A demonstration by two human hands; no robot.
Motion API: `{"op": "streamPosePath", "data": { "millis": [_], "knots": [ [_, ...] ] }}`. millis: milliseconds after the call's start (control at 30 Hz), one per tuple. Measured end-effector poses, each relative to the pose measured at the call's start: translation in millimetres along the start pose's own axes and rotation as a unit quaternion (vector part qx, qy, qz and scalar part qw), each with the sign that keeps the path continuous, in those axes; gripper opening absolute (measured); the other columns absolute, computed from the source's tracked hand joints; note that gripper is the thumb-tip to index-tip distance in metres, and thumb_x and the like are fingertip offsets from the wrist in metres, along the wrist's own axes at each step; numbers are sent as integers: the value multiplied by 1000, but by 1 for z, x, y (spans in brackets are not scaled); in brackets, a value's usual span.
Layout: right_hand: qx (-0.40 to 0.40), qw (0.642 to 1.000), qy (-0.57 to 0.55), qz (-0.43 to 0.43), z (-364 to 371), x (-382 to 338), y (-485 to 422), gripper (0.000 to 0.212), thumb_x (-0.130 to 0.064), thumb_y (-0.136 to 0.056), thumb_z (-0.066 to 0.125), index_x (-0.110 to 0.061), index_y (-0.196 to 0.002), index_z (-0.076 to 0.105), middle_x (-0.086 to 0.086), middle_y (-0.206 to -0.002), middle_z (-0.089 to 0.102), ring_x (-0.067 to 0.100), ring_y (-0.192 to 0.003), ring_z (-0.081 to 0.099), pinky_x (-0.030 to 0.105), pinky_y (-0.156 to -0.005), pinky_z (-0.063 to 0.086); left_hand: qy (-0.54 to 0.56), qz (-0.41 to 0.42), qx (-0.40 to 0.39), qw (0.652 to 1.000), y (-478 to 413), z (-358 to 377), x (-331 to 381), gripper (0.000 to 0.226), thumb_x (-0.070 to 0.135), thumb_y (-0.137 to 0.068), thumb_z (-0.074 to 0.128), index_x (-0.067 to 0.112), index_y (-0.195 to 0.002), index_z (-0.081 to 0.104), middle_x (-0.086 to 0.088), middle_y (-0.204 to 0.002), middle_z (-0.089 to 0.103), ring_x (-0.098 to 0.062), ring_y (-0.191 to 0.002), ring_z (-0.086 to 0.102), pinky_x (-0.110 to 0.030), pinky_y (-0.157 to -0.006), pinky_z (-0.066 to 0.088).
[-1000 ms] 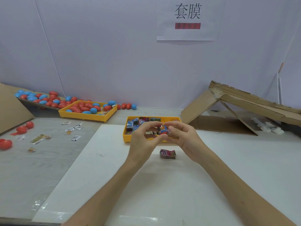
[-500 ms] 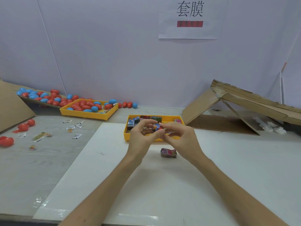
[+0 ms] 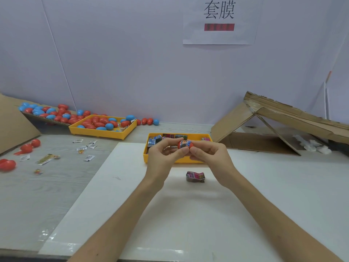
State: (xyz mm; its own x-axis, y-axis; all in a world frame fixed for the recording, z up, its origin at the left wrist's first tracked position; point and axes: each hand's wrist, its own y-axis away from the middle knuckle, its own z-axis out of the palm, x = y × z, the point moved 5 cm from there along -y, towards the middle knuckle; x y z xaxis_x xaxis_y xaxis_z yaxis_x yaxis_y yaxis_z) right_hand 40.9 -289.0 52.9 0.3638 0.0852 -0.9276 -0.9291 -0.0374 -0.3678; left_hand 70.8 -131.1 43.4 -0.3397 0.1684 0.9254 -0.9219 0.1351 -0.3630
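A: Starting big: grey table (image 3: 56,195), with a white sheet (image 3: 188,224) laid over the near half, likely as a clean work patch.

B: Agreed. Next, the near yellow tray (image 3: 196,136) at the sheet's far edge, stocked with printed film sleeves (image 3: 156,138) and parked just behind the hands, presumably for a short reach.

A: And the hands themselves?

B: Up above the sheet, in front of that tray. Left hand (image 3: 162,157) and right hand (image 3: 209,157) both curled in, thumbs and forefingers pinching a red egg (image 3: 190,145) from either end.

A: Held sideways, seemingly to work the film band (image 3: 184,143) along it. Already round the waist, with red plastic bare at each tip.

B: Probably being squared up now. Hard to tell film contact from plastic contact at the fingertips.

A: Round about?

B: Off right, a slanted cardboard ramp (image 3: 283,118). Far left, a second yellow tray (image 3: 98,134) heaped with red and blue eggs (image 3: 98,122), plus more along the wall.

A: Nearer, just below the hands, one crumpled sleeve (image 3: 195,176) lying alone on the sheet. Smallest of all, little packets (image 3: 88,157) scattered over the bare table to the left.

B: No obstacle seen between hands and near tray. Only that crumpled sleeve to steer round when setting down.
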Motion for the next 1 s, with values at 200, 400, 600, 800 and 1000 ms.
{"op": "streamPosePath", "data": {
  "millis": [200,400,600,800,1000],
  "knots": [
    [3,1000,-9,16,-2,3,-1,21,-31,-79,77,-30,-99,82,6,-104,78,24,-98,74,24,-80,58,-1,-2,-6,1000,1,0,2,37,35,-64,83,29,-100,75,8,-95,78,-15,-92,74,-25,-77,59],
    [9,1000,1,20,-4,2,-1,19,-29,-79,76,-32,-96,82,5,-102,78,23,-98,74,24,-80,58,-5,-4,-7,1000,1,1,4,38,38,-62,82,32,-99,75,11,-94,78,-12,-92,74,-20,-75,57],
    [19,1000,7,17,-6,5,-2,18,-28,-83,71,-25,-99,81,8,-98,78,25,-96,75,26,-79,60,-7,-8,-16,1000,2,2,3,34,26,-71,86,30,-103,74,8,-100,76,-16,-97,72,-24,-79,58],
    [21,999,20,31,-8,7,-4,28,-28,-93,63,-13,-114,72,10,-101,78,27,-94,75,29,-79,59,0,-8,-39,999,3,5,1,34,10,-81,81,30,-107,72,11,-102,76,-10,-97,73,-21,-79,57],
    [9,999,31,35,-4,9,-3,31,-27,-87,70,-14,-116,70,9,-106,76,22,-98,72,32,-79,59,-16,3,-35,999,1,4,0,36,4,-81,81,28,-107,74,9,-102,77,-12,-97,73,-21,-80,57]
  ]
}}
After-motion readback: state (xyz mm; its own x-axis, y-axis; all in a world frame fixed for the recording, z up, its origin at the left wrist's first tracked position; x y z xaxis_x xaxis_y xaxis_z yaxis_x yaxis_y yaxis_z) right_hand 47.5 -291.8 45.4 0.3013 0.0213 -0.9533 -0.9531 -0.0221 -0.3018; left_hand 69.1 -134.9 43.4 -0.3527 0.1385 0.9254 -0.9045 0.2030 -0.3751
